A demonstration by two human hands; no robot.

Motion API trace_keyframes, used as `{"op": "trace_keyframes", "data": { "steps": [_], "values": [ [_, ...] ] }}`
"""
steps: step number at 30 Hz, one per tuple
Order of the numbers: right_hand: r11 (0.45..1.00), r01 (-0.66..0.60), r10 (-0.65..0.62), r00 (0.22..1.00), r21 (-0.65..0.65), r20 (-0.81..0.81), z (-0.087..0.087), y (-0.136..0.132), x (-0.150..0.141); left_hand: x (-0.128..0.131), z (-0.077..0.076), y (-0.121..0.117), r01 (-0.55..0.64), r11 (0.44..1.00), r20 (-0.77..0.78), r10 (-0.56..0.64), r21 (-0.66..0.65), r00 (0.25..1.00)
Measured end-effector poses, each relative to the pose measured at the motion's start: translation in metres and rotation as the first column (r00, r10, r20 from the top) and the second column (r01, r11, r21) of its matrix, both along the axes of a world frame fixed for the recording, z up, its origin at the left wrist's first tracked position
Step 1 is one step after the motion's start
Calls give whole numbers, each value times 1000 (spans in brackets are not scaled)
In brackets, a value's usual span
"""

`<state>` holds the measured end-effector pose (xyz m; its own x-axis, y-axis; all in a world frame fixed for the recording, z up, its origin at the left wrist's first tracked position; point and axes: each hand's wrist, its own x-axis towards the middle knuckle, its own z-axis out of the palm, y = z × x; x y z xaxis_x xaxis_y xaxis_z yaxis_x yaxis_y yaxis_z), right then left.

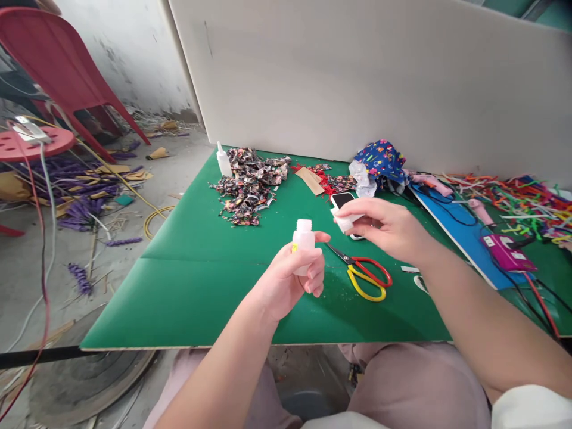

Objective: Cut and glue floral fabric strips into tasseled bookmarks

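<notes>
My left hand (297,268) is wrapped round a small translucent white plastic bottle (304,235), held upright with its threaded neck uncapped. To the right and slightly higher, my right hand (379,225) pinches a small white piece (344,221); whether it is paper or plastic is unclear. Scissors (367,277) with one red and one yellow handle lie below the right hand. Partly hidden behind that hand is a phone (343,199). A second white bottle (223,161) with a pointed nozzle stands at the table's far left corner.
Dark patterned fabric pieces (250,185) are heaped on the green table (201,280). Further right are a brown card strip (310,180), a blue patterned cloth (382,164), a blue board (460,232), a magenta device (508,251) with cords and colourful strips (513,199). A pale panel (348,77) stands behind.
</notes>
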<state>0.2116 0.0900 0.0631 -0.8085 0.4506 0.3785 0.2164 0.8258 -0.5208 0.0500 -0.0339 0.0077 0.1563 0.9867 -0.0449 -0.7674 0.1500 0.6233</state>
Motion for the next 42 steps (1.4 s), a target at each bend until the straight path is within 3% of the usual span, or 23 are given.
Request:
{"op": "trace_keyframes", "data": {
  "steps": [3, 5, 6, 8, 10, 12, 14, 24, 28, 30, 34, 36, 38, 39, 40, 42],
  "values": [
    [998, 37, -37, 999, -42, 0, 12, -2, 2, -1, 1, 0, -33, 999, -147, 32, -6, 989],
    [1000, -19, 19, 999, -2, 37, 22, -6, 1, -1, 1, 1, -86, 996, -355, 80, 0, 931],
    [997, -66, 64, 996, 35, 61, 26, -8, -1, 0, 0, 1, -129, 991, -492, 126, 28, 861],
    [982, -160, 149, 982, 102, 113, 31, -11, -4, 2, -1, 0, -202, 969, -730, 240, 142, 640],
    [966, -229, 209, 966, 120, 154, 33, -13, -6, 4, -2, 0, -217, 940, -841, 332, 262, 427],
    [958, -264, 243, 954, 108, 178, 32, -14, -7, 5, -4, -1, -201, 925, -874, 373, 323, 311],
    [953, -290, 269, 945, 92, 187, 32, -15, -7, 6, -5, -1, -182, 922, -891, 380, 343, 248],
    [944, -329, 298, 889, 32, 346, 33, -13, -13, 5, -8, 2, -105, 945, -948, 316, 310, 46],
    [967, -256, 239, 895, -5, 378, 28, -12, -14, 7, -7, 1, -133, 946, -955, 294, 296, -32],
    [985, -172, 169, 909, -26, 381, 25, -13, -15, 7, -8, 0, -153, 938, -946, 290, 310, -144],
    [986, 10, 60, 908, -167, 414, 16, -17, -18, 6, -11, -1, -145, 904, -832, 294, 401, -470],
    [961, 89, 32, 905, -263, 423, 9, -19, -19, 6, -12, -2, -120, 895, -776, 298, 429, -556],
    [922, 132, 38, 904, -364, 426, 4, -19, -19, 6, -11, -3, -116, 899, -767, 287, 423, -574],
    [912, 128, 56, 903, -391, 426, 3, -19, -18, 5, -11, -3, -119, 909, -790, 275, 399, -548],
    [918, 103, 75, 904, -383, 422, 2, -18, -17, 4, -9, -2, -122, 924, -831, 261, 363, -492],
    [966, 24, 82, 915, -256, 394, 5, -14, -12, 0, -6, -3, -122, 953, -926, 232, 278, -299]
  ]
}}
